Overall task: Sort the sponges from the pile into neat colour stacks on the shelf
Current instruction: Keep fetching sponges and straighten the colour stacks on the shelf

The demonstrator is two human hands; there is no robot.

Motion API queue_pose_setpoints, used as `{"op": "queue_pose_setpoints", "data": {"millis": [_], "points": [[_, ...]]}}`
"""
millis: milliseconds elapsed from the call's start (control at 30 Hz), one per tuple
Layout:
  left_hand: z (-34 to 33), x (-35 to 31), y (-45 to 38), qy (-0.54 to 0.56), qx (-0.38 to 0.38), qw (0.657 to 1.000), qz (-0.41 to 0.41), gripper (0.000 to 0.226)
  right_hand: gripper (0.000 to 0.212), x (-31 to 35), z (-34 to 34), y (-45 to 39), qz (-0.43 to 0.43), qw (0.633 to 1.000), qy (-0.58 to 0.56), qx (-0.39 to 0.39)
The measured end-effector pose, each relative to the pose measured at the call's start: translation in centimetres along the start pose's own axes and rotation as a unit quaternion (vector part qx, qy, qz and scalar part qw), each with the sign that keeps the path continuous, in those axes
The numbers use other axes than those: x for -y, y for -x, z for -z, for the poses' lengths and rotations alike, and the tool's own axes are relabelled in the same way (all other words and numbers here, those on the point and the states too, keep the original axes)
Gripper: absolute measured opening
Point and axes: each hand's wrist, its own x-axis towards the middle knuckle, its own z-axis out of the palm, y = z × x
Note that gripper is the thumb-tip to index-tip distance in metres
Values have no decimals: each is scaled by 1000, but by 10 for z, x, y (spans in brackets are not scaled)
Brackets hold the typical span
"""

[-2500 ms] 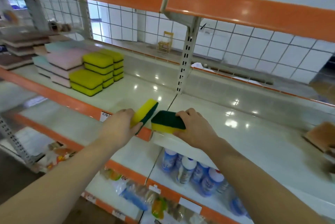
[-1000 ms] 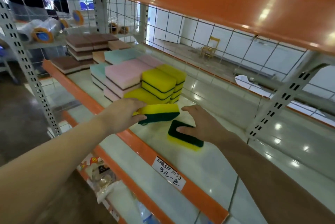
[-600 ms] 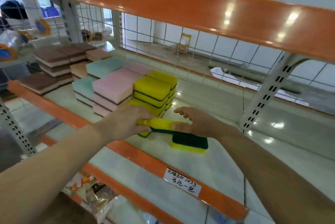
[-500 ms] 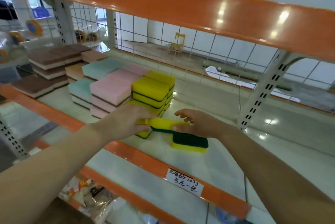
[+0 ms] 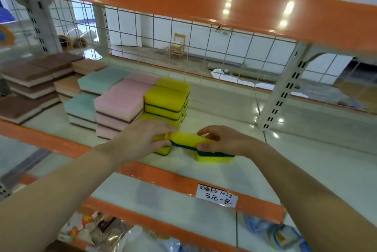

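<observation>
Two hands work at the shelf's front edge. Nearest, the orange shelf lip (image 5: 163,172) carries a handwritten paper price tag (image 5: 216,196); below it, bagged goods, blurred.

Left hand (image 5: 142,139): fingers curled over the top of a yellow sponge (image 5: 183,138) with thumb at its near side, grasping its left end. Right hand (image 5: 222,139): thumb and fingertips pinch the same sponge's right end. This sponge lies yellow face up, dark green scouring layer underneath, bridging two others: a low sponge at left (image 5: 162,150), mostly hidden under the left hand, and a second sponge at right (image 5: 214,156), green side up, lying on the shelf surface (image 5: 306,160).

Risk, as judged: the held sponge spans two supports and sits skewed; letting go here would probably leave a crooked stack, or it may tip into the gap. The glossy shelf could let the bottom sponges slide if pushed. The right sponge is flipped relative to the rest.

Materials: soft foam blocks, rounded corners, thin coarse-looking green backing. Shelf pale, reflective.

Behind: finished yellow stack (image 5: 166,104), then pink stack (image 5: 119,109), teal stacks (image 5: 81,109), brown-topped stacks (image 5: 26,80) farthest left. Wire grid back panel (image 5: 183,47) beyond.
</observation>
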Motion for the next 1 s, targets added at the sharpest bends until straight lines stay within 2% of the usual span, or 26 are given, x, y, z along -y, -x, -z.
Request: {"op": "queue_pose_setpoints", "data": {"millis": [167, 400, 533, 700, 867, 933, 1000], "points": [[-8, -2, -4, -34, -2, 999, 4, 47, 60, -4, -6, 3, -20, 999, -12, -35], [-8, -2, -7, -115, 11, 992, 57, 58, 64, -9, -2, 3, -5, 995, 11, -100], [-4, 1, -8, -128, 21, 988, 87, 76, 65, -14, 5, 0, 14, 992, 32, -125], [6, 8, -6, -162, -37, 981, 102, 65, 68, -12, 12, -6, 36, 985, 52, -158], [10, 19, 0, -179, -59, 970, 155, 48, 68, -3, 8, -11, 54, 979, 68, -183], [10, 25, 4, -194, -64, 967, 152, 44, 67, 3, 5, -14, 60, 977, 73, -189], [9, 30, 7, -198, -69, 965, 158, 47, 66, 8, 1, -17, 61, 976, 76, -195]]}}
